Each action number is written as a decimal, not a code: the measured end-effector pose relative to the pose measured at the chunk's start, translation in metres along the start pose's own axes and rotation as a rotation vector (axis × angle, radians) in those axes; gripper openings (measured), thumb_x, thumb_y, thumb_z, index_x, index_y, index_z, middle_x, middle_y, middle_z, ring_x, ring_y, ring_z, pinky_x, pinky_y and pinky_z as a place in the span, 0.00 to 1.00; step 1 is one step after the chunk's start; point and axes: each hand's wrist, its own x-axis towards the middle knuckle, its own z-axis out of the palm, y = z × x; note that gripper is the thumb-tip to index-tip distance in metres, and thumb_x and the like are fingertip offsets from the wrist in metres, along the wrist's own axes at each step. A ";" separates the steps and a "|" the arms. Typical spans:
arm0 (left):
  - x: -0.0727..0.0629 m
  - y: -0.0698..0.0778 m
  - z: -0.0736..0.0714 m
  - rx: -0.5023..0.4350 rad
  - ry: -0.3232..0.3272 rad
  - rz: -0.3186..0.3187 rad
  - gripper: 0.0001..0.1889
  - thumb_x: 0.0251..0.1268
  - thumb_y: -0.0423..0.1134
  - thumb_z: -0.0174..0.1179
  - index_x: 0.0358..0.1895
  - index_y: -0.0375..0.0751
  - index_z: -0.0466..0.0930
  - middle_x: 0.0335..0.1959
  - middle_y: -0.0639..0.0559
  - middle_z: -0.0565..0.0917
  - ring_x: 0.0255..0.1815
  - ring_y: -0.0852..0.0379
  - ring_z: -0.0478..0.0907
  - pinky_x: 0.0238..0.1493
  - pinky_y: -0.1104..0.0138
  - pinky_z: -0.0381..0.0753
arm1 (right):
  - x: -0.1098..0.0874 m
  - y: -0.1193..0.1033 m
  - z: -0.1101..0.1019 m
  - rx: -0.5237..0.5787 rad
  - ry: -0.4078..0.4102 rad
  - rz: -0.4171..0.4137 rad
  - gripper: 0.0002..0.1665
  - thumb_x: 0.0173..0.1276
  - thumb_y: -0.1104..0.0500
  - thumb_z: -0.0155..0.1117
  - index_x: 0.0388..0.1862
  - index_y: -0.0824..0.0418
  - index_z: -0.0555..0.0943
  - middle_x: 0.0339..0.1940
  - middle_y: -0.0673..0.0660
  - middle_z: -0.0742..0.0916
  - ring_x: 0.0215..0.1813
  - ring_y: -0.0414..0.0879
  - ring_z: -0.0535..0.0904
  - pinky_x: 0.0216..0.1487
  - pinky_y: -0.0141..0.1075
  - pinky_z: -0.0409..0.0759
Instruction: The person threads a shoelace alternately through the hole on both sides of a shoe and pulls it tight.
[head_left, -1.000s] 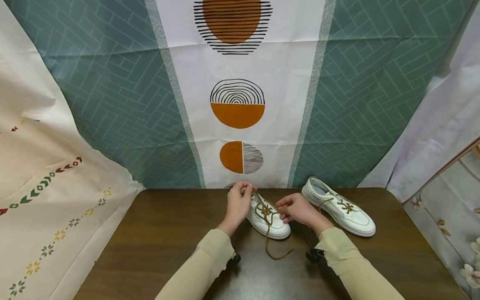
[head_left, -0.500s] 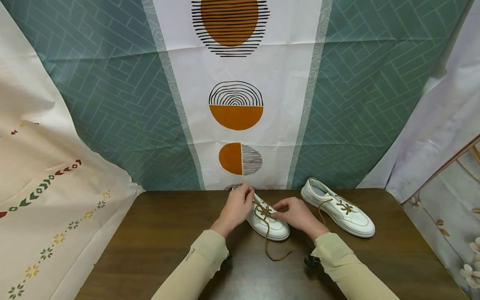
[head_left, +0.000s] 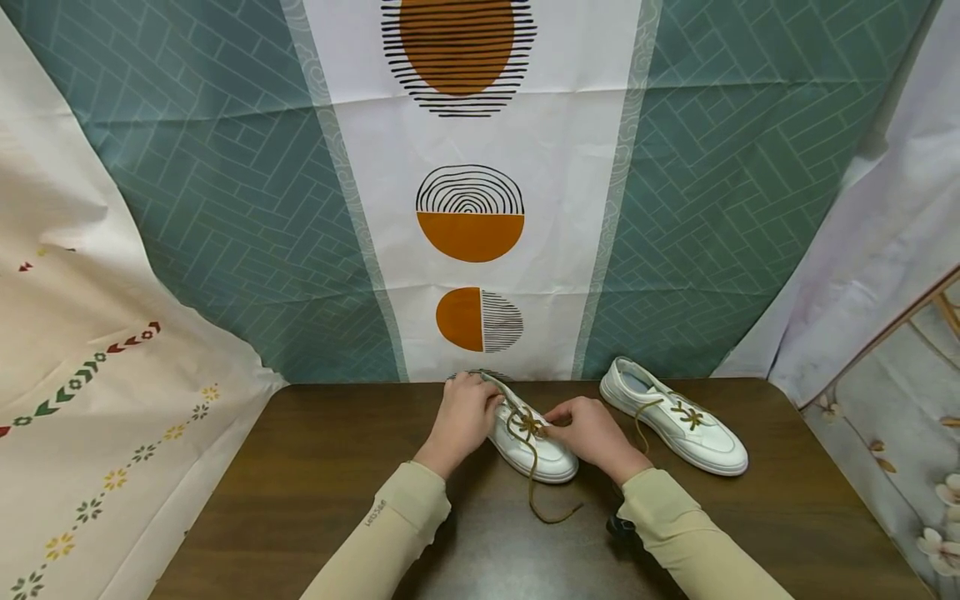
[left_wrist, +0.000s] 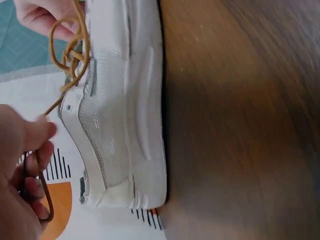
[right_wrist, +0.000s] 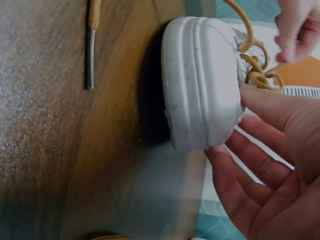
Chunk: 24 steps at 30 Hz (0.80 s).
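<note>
A white lace-up shoe (head_left: 551, 462) rests on the table, toe toward the wearer, with a loose knot in its brown shoelace (left_wrist: 75, 62). My left hand (head_left: 459, 421), beside the heel end, pinches one end of the lace between thumb and finger. From there the lace runs taut to the knot, and a slack loop of it passes through the curled fingers (left_wrist: 35, 187). At the other side, my right hand (head_left: 596, 433) has thumb and forefinger at the lacing by the knot; they seem to pinch lace there, though the fingertips are partly hidden. Its other fingers (right_wrist: 225, 175) lie near the toe.
A second white shoe (head_left: 708, 442), its brown lace tied in a crossed knot, stands to the right on the brown wooden table (head_left: 315, 500). One lace tail (head_left: 551, 518) trails onto the wood in front. A patterned cloth (head_left: 480, 237) hangs behind the table.
My left hand has moved slightly left and down, drawing its lace end away. My right hand has come in from the shoe's right side to the knot. The second shoe has stayed put.
</note>
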 end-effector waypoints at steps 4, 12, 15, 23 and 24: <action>0.004 0.002 -0.002 -0.357 0.021 -0.159 0.09 0.69 0.43 0.52 0.36 0.48 0.81 0.35 0.56 0.82 0.40 0.57 0.72 0.43 0.62 0.69 | 0.000 0.000 0.001 -0.010 0.002 0.012 0.11 0.53 0.45 0.72 0.34 0.45 0.87 0.35 0.42 0.88 0.42 0.39 0.82 0.43 0.39 0.79; 0.007 0.008 -0.010 -1.076 0.022 -0.286 0.16 0.75 0.44 0.42 0.41 0.33 0.72 0.40 0.39 0.83 0.44 0.47 0.81 0.52 0.60 0.76 | 0.000 0.001 0.003 -0.016 -0.023 0.030 0.12 0.53 0.44 0.71 0.36 0.45 0.87 0.37 0.43 0.88 0.44 0.40 0.82 0.44 0.40 0.79; 0.007 0.010 -0.013 -1.252 0.017 -0.302 0.18 0.75 0.43 0.40 0.42 0.27 0.66 0.33 0.34 0.77 0.35 0.42 0.79 0.49 0.55 0.79 | 0.000 0.000 0.002 -0.017 -0.021 0.031 0.12 0.53 0.45 0.71 0.36 0.45 0.87 0.36 0.43 0.88 0.44 0.40 0.82 0.44 0.40 0.79; 0.004 0.012 -0.031 -1.343 0.055 -0.326 0.13 0.75 0.37 0.39 0.39 0.26 0.61 0.23 0.42 0.63 0.20 0.53 0.59 0.24 0.63 0.71 | 0.000 0.000 0.003 -0.037 -0.010 0.025 0.12 0.54 0.46 0.71 0.36 0.46 0.87 0.37 0.44 0.88 0.45 0.42 0.81 0.46 0.41 0.78; 0.004 0.012 -0.034 -1.347 0.068 -0.332 0.12 0.75 0.36 0.39 0.39 0.27 0.61 0.22 0.42 0.62 0.19 0.54 0.59 0.23 0.65 0.66 | 0.000 -0.001 0.002 -0.036 -0.010 0.023 0.12 0.54 0.46 0.71 0.37 0.47 0.87 0.37 0.44 0.88 0.45 0.42 0.81 0.46 0.41 0.78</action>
